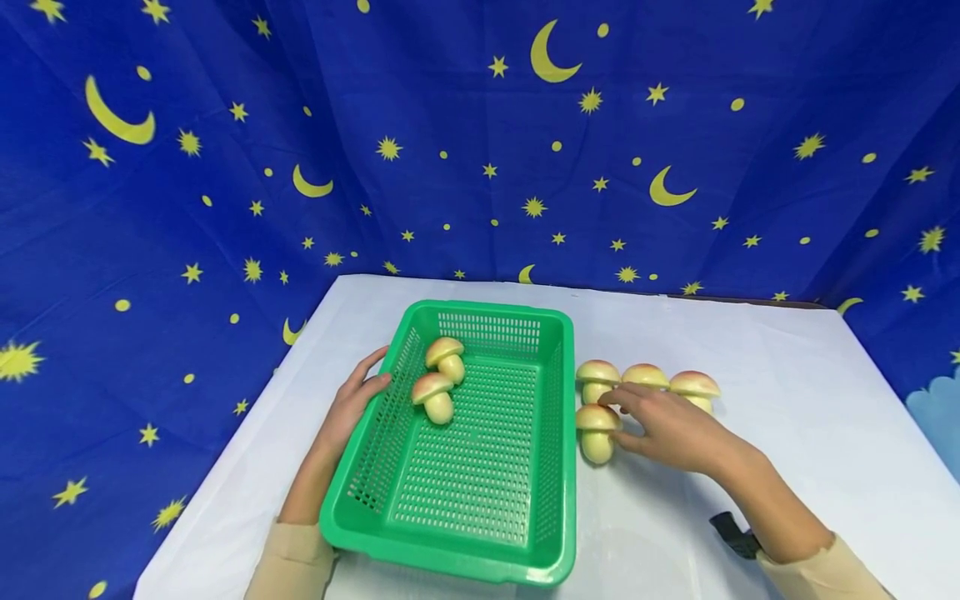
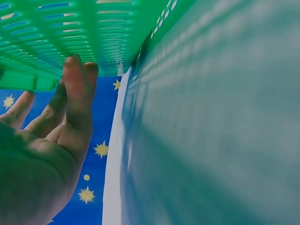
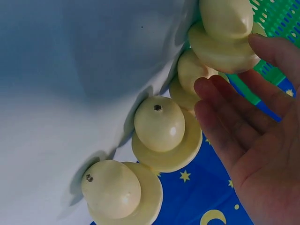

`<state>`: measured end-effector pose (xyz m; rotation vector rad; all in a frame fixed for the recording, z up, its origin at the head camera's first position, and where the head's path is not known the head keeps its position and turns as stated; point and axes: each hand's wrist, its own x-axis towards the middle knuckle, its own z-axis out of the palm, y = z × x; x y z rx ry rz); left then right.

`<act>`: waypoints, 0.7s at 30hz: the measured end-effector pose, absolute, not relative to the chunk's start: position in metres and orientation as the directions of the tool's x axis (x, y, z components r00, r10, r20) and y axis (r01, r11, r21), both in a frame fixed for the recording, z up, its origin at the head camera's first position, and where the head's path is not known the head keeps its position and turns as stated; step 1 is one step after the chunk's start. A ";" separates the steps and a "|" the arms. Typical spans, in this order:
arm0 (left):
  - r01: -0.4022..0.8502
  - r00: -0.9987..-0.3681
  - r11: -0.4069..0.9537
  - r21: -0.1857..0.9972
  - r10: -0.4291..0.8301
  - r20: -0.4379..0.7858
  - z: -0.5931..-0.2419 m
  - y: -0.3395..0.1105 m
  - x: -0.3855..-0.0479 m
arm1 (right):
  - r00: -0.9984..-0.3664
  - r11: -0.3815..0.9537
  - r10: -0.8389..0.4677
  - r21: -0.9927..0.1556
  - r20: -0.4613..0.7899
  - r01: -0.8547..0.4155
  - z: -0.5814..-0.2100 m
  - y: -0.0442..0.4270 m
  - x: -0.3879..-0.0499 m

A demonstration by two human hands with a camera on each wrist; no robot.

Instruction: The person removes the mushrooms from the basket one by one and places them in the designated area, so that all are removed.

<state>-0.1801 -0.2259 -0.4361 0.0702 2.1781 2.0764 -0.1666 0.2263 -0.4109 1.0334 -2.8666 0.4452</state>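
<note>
A green plastic basket (image 1: 480,567) stands on the table with two toy mushrooms (image 1: 433,398) inside, near its left wall. My left hand (image 1: 358,404) touches the basket's left side, its fingers fairly straight; in the left wrist view the fingertips (image 2: 75,75) reach up to the perforated wall. Right of the basket, my right hand (image 1: 667,429) pinches the nearest toy mushroom (image 1: 597,446) between thumb and index finger. That mushroom rests on the table, and the right wrist view shows its pale stem (image 3: 227,18). The other fingers hang loose beside it.
Behind my right hand stands a row of three toy mushrooms (image 1: 694,385), partly covered by the hand. A white table (image 1: 787,400) lies under everything. Blue cloth (image 1: 480,108) with yellow moons and stars hangs at the back and sides. A black strap (image 1: 735,535) is by my right wrist.
</note>
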 end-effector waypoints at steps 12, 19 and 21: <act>-0.056 -0.992 0.060 0.997 0.110 -0.063 -0.435 -0.226 -0.179 | -0.781 0.734 -0.607 -0.274 0.144 -0.621 -0.410 0.227 -0.165; -0.056 -0.991 0.054 0.997 0.116 -0.061 -0.436 -0.225 -0.179 | -0.767 0.718 -0.624 -0.278 0.150 -0.638 -0.411 0.226 -0.166; -0.059 -0.991 0.051 0.997 0.120 -0.065 -0.436 -0.226 -0.179 | -0.772 0.724 -0.619 -0.276 0.145 -0.632 -0.412 0.226 -0.165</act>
